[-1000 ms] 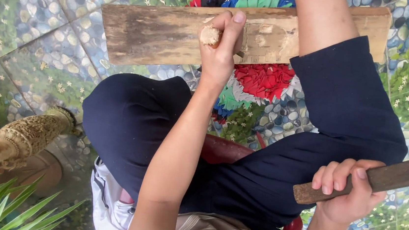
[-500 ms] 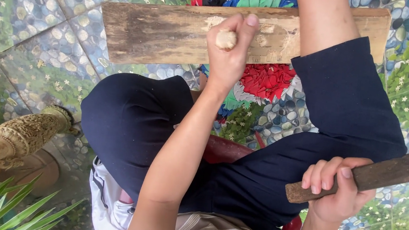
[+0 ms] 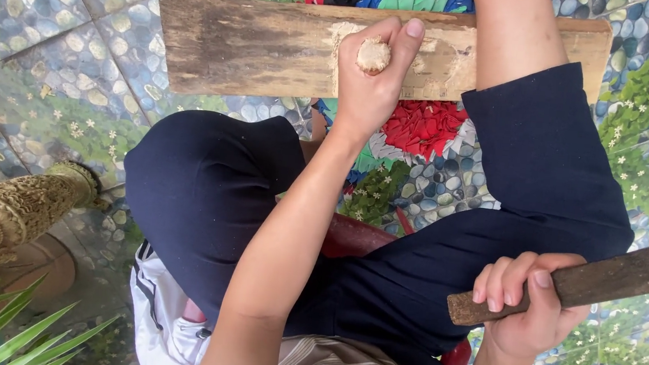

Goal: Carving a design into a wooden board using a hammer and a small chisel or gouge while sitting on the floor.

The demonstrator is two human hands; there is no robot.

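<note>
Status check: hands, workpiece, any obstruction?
Left hand pinching pale round piece on wooden board. Right hand gripping wooden handle. Nothing between them.

The board [image 3: 258,44] is rough, weathered wood, matt, with a pale scraped patch. The small lump [image 3: 373,55] looks fibrous and dry. The handle [image 3: 605,281] is dark, worn wood. The floor [image 3: 53,65] is glossy pebble-pattern tile. The shorts [image 3: 207,188] are matt cloth.

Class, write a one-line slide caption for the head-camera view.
Seated person's left hand holds a small pale chunk on a worn wooden board, while the right hand grips a dark wooden handle.
</note>
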